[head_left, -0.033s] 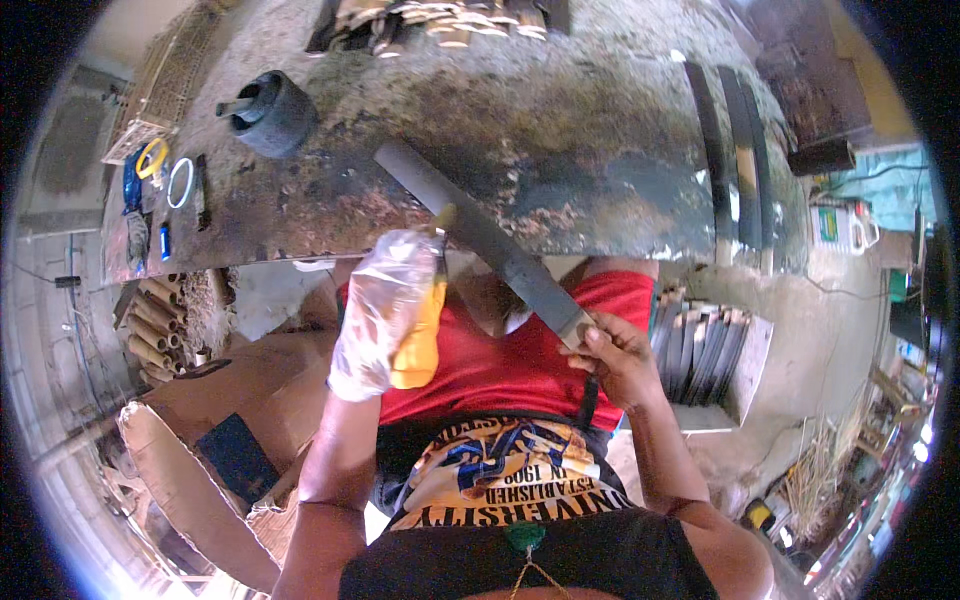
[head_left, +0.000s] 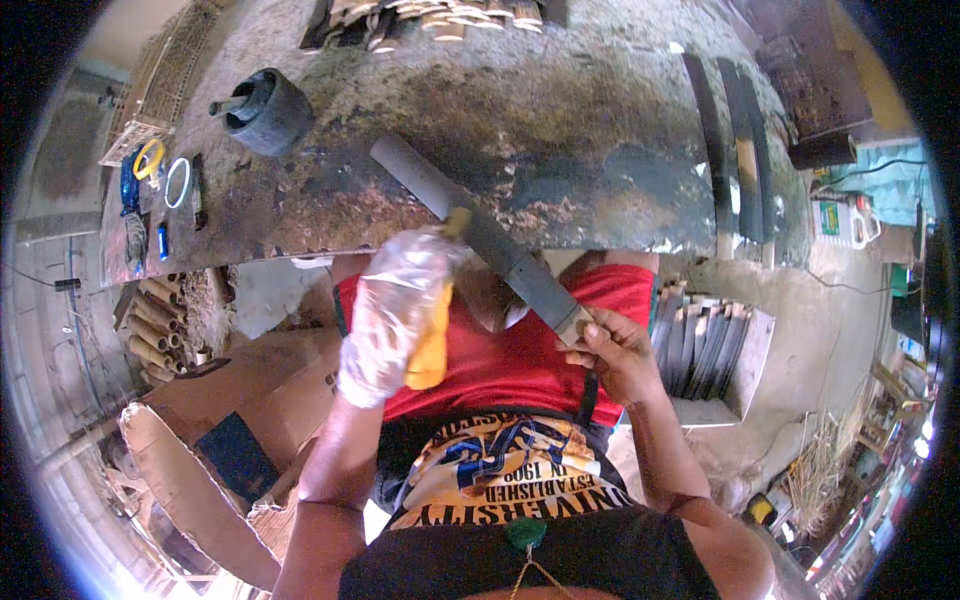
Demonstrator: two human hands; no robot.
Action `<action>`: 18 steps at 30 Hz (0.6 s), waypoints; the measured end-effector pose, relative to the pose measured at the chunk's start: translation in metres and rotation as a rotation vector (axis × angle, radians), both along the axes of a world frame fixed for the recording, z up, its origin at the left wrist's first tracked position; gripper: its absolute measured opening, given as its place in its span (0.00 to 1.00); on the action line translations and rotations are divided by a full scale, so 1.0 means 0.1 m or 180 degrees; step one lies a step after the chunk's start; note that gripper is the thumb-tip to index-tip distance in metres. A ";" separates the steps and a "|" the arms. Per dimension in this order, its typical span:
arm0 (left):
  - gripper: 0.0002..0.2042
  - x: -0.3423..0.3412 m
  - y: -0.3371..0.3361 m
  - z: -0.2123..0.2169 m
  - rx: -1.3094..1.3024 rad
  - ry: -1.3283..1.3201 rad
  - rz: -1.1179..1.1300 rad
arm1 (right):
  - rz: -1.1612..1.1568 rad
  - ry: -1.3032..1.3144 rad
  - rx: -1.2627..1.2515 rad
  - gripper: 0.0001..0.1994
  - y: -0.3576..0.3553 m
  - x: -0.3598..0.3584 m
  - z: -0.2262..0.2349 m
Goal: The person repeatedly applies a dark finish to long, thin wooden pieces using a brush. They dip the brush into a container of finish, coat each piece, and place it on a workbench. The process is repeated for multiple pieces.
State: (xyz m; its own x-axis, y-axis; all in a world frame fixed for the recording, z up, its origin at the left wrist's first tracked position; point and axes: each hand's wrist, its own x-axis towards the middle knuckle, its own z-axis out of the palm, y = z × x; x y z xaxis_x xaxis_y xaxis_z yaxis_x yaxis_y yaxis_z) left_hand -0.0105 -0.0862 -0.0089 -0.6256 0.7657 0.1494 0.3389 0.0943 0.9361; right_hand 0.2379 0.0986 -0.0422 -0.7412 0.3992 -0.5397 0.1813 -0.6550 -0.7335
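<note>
My right hand (head_left: 618,352) pinches the bare pale end of a long, dark grey slat (head_left: 490,250), which looks like split bamboo. The slat slants up and left from that hand, its far end over the worktable (head_left: 560,130). Clear plastic covers my left hand (head_left: 395,300), whose fingers are closed round a yellow-handled brush (head_left: 428,350). The brush's brownish tip lies against the slat's left edge, a little beyond its middle. Plastic and glare hide much of the left fingers' grip.
A dark pot (head_left: 275,115) with a stick in it stands on the table at left, near tape rolls (head_left: 178,183). Dark slats (head_left: 740,150) lie at right. More slats fill a box (head_left: 735,375) below. A cardboard box (head_left: 180,480) stands at lower left.
My left hand and the brush have shifted slightly right, and the tip has moved onto the slat. My right hand and the slat have barely moved.
</note>
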 end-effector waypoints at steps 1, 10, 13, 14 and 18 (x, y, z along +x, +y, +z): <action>0.11 0.12 0.07 0.02 -0.0088 0.0654 -0.0276 | 0.0006 0.0032 -0.0038 0.16 -0.02 0.01 -0.02; 0.16 0.46 0.39 -0.18 -0.0814 0.2410 -0.0270 | -0.0055 0.0015 -0.0284 0.12 -0.08 -0.05 -0.09; 0.06 -0.33 0.36 -0.47 -0.1096 0.3208 -0.0069 | -0.0078 -0.0036 -0.0423 0.12 -0.06 -0.02 -0.13; 0.05 -0.62 0.35 -0.55 -0.1016 0.3430 0.0069 | -0.0089 0.0032 -0.0452 0.11 -0.05 -0.03 -0.16; 0.09 -1.56 0.32 -0.52 -0.1220 0.3476 0.0369 | -0.0060 -0.0006 -0.0341 0.11 0.01 -0.05 -0.21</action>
State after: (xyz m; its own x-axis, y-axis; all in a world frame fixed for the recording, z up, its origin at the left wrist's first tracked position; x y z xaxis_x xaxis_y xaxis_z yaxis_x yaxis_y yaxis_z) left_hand -0.1667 -0.0539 -0.0610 -0.3763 0.8242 0.4233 0.9186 0.3913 0.0547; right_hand 0.2332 0.0991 -0.0630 -0.7330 0.3530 -0.5815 0.1696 -0.7329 -0.6588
